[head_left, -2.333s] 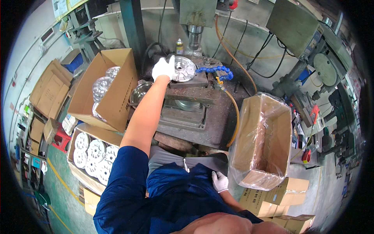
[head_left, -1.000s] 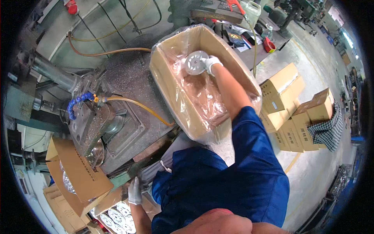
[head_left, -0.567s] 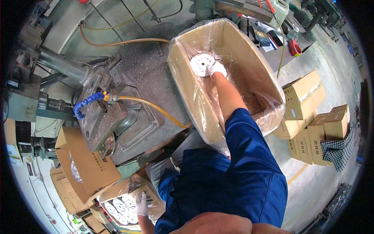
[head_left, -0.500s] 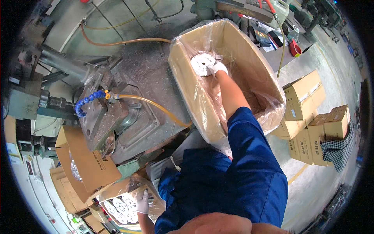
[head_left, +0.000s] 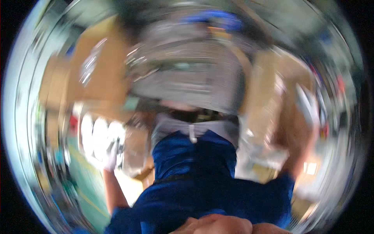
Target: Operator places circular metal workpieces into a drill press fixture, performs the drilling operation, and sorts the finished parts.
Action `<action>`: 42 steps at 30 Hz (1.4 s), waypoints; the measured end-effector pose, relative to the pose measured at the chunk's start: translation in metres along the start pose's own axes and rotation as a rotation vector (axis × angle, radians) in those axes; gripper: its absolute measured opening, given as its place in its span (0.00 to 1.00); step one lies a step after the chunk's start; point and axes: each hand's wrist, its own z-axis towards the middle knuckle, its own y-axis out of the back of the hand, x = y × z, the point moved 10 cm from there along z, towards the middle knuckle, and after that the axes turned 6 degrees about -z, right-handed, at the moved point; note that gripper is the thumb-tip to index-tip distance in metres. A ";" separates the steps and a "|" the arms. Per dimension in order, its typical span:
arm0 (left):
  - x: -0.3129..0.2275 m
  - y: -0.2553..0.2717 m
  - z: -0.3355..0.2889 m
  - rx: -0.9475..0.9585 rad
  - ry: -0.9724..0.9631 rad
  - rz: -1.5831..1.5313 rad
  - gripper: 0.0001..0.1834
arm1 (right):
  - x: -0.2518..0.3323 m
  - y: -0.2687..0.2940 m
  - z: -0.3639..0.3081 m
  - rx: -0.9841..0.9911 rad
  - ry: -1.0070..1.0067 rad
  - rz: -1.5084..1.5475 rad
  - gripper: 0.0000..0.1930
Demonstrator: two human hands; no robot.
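Motion smears the whole view. My left hand (head_left: pixel 110 156), in a white glove, is low on the left, at a plastic-lined carton (head_left: pixel 135 150) with several shiny round metal discs (head_left: pixel 100 134) in it. Whether it touches a disc I cannot make out; its fingers are blurred. On the right, my bare forearm reaches up over the big plastic-lined carton (head_left: pixel 261 97). A blurred white shape at its end seems to be my gloved right hand (head_left: pixel 307 102), inside that carton's far right side. Its fingers, and anything in them, are too smeared to read.
Between the cartons stands a grey machine table (head_left: pixel 191 78), with a blurred blue hose (head_left: pixel 218 18) above it. Another open brown carton (head_left: pixel 99 66) with something shiny at its opening stands upper left. Green floor (head_left: pixel 87 199) shows lower left.
My view has swung left, so the big carton now lies at the right. My right hand, earlier at a round disc in that carton, no longer visibly touches it. My left hand remains by the disc carton.
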 end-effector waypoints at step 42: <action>0.127 0.189 0.019 -0.838 -0.258 -1.277 0.16 | 0.187 -0.217 -0.182 0.808 0.321 0.150 0.19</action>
